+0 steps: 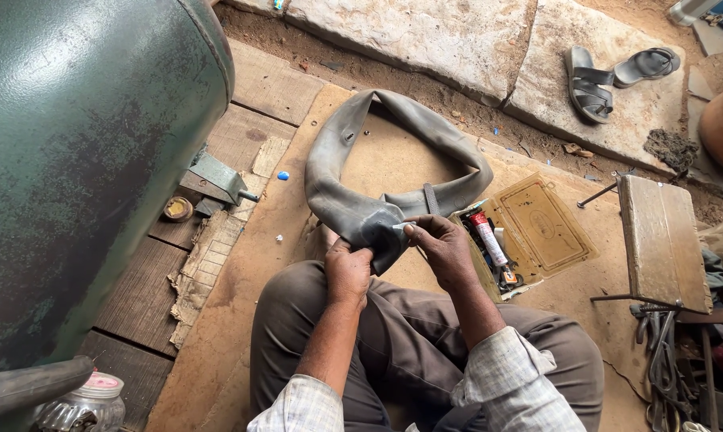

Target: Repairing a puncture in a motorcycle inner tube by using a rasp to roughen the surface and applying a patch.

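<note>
- Nearest me I see my own lap: grey trousers [393,336] and checked sleeves [513,384], seated on a tan board [241,288].
- My left hand [348,272] is closed in a fist on a fold of the black inner tube [353,208], gripping it from below.
- My right hand [444,246] is pinched shut, thumb and fingertips nipping a small pale scrap [400,226] against the tube's folded part.
- The tube lies just ahead of my knees, its loop spread flat on the board, a valve hole on its left side.
- Just right of my right hand sits an open box [529,232] holding a red-capped tube of glue [487,238].
- Further right stands a small wooden stool [661,240] with tools beside it.
- At left looms a large green tank [81,160].
- Farthest off, a pair of sandals [609,76] rests on stone slabs [425,32].
</note>
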